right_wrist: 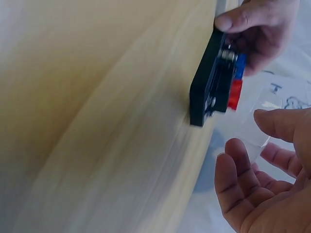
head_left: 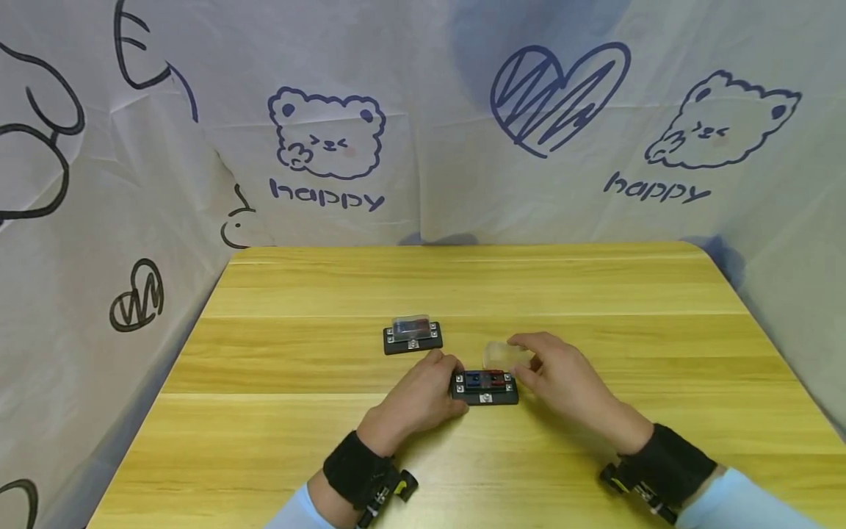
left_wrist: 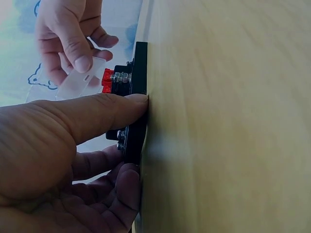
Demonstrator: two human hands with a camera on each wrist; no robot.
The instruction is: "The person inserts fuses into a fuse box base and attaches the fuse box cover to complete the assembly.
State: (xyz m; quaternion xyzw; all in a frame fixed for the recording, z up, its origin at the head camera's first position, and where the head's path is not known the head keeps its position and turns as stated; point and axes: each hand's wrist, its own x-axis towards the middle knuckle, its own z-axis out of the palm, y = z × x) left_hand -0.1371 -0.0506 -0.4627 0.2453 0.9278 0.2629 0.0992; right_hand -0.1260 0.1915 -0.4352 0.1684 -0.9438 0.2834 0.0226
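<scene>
My left hand (head_left: 419, 393) grips a black fuse block (head_left: 471, 399) by its left end, thumb on the near edge and fingers on the far side. The block lies flat on the table with its top uncovered, showing a blue fuse (head_left: 473, 379), a red fuse (right_wrist: 235, 94) and silver screw terminals. Just beyond its right end, my right hand (head_left: 568, 378) pinches a clear plastic cover (head_left: 497, 355) between thumb and fingers. In the left wrist view the cover (left_wrist: 77, 80) hangs tilted beside the fuses, apart from the block.
A second fuse block (head_left: 413, 345), with its clear cover (head_left: 411, 328) on, lies farther back and to the left. The wooden table (head_left: 277, 367) meets white cloth walls (head_left: 449, 147) with drawings at the back and sides. Each wrist wears a black strap (head_left: 357, 470) with a small camera.
</scene>
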